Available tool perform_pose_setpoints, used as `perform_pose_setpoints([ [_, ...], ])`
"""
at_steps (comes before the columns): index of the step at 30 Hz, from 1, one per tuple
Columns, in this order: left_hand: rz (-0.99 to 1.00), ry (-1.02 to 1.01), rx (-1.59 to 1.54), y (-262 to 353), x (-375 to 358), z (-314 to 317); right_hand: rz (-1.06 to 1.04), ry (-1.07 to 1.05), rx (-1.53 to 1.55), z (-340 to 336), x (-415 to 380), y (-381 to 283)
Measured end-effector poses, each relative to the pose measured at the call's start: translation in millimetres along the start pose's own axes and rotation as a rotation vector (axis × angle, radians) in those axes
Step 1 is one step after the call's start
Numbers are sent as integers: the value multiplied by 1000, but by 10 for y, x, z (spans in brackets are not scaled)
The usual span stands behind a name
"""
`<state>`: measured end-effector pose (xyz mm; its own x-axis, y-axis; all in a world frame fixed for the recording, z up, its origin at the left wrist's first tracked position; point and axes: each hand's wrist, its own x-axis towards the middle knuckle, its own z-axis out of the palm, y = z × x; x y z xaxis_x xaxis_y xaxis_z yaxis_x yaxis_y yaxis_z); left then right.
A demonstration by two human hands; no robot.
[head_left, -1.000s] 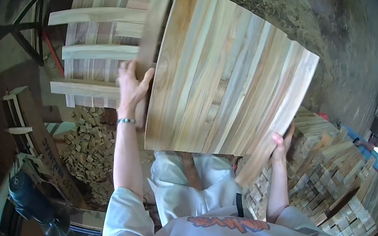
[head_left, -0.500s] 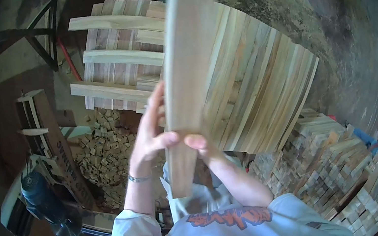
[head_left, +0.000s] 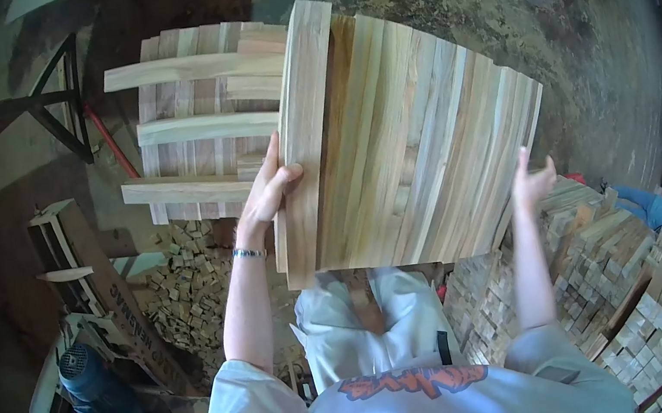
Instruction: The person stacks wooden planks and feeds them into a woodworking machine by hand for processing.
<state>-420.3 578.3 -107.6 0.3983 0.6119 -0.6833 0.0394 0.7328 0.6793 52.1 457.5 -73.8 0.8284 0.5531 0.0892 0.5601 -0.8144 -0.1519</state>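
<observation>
The left hand is holding a long wooden board. The thumb is lying on the board's flat face and the fingers are wrapping round its left edge. The board is standing almost straight up, leaning a little to the right at the top. Its long way is running from just beside the left hand up and away from the person. It is sitting against the left end of a row of boards that are standing on edge, side by side, all pointing the same way.

The right hand is open wide, with the fingers spread and pointing up. It is at the right end of the row, close to the last board, and is gripping nothing.

Behind the left hand is a wooden pallet. Under the right hand are stacks of cut wood.
</observation>
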Motion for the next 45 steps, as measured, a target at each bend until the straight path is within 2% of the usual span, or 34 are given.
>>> perform_pose_setpoints([
  [1, -44, -8, 15, 56, -24, 7, 199, -23, -57, 70, 194, 298],
  [2, 212, 99, 139, -233, 76, 4, 206, -16, -54, 115, 247, 419],
  [3, 297, 385, 606, -56, -63, 257, 269, -340, 161, 140, 292, 513],
  [4, 230, 511, 678, 88, -125, 533, 320, -670, 378, 199, 304, 577],
  [5, 153, 645, 749, 161, -165, 714, 276, -558, 484, 319, 216, 622],
  [7, 172, 691, 746, 201, -159, 658, 321, -528, 578, 290, 132, 539],
  [9, 84, 597, 686, 196, -198, 392, 312, -551, 571, 272, 153, 491],
  [10, 197, 594, 672, 189, -210, 232, 306, -565, 548, 279, 164, 514],
  [11, 193, 592, 673, 197, -193, 78, 310, -566, 545, 325, 161, 529],
  [13, 152, 651, 881, 211, -127, -186, 224, -371, 378, 396, 81, 604],
  [15, 148, 639, 896, 97, 106, -382, 220, -272, 295, 470, 58, 588],
  [17, 142, 616, 916, -131, 306, -402, 227, -173, 206, 494, -15, 604],
  [19, 308, 612, 797, -387, 505, -297, 204, -156, 191, 499, -21, 577],
  [21, 317, 593, 744, -521, 549, -314, 229, -94, 192, 517, -86, 509],
  [23, 340, 498, 695, -563, 453, -357, 136, -148, 186, 458, -139, 516],
  [25, 307, 586, 388, -673, 244, -306, 149, -131, 202, 431, -184, 531],
  [26, 363, 598, 101, -820, 139, -326, 140, -98, 171, 445, -190, 544],
  [27, 159, 540, 256, -640, -200, -286, 117, -95, 231, 408, -195, 534],
  [28, 166, 534, 189, -711, -366, -255, 186, -205, 277, 179, -178, 429],
  [29, 343, 538, 481, -741, -656, -122, 255, -323, 331, -78, -193, 342],
  [30, 63, 512, 315, -842, -851, -257, 174, -242, 230, -154, -269, 386],
  [31, 190, 444, 674, -998, -1070, -366, 99, -167, 128, -217, -356, 451],
  [33, 88, 429, 580, -1049, -1521, -164, 95, -189, 204, -493, -699, 566],
  [35, -113, 395, 538, -1204, -1852, -101, 111, -168, 444, -731, -1295, 874],
  [36, -130, 303, 765, -1205, -1997, 34, 168, -341, 519, -898, -1636, 1045],
  [37, -4, -49, 1248, -1224, -2082, -49, 200, -506, 598, -1063, -1946, 1294],
  [38, 12, -91, 1300, -1223, -2633, -537, 350, -562, 701, -1126, -2322, 1562],
  [39, -4, -178, 1348, -1009, -2534, -656, 501, -624, 816, -1101, -2777, 1786],
  [40, -18, -262, 1383, -861, -2407, -645, 499, -690, 616, -1214, -3139, 2057],
  [41, -40, -342, 1413, -751, -2293, -597, 802, -666, 653, -1310, -3614, 2283],
  [42, -66, -415, 1439, -655, -2168, -484, 994, -536, 761, -1690, -3976, 2334],
  [43, -82, -484, 1451, -647, -1989, -269, 1138, -605, 513, -1498, -4484, 2634],
  [44, -92, -552, 1458, -662, -1788, 52, 1291, -309, 555, -1220, -5174, 2817],
  [45, -108, -614, 1469, -672, -1622, 352, 1485, -186, 548, -1182, -5597, 2870],
])
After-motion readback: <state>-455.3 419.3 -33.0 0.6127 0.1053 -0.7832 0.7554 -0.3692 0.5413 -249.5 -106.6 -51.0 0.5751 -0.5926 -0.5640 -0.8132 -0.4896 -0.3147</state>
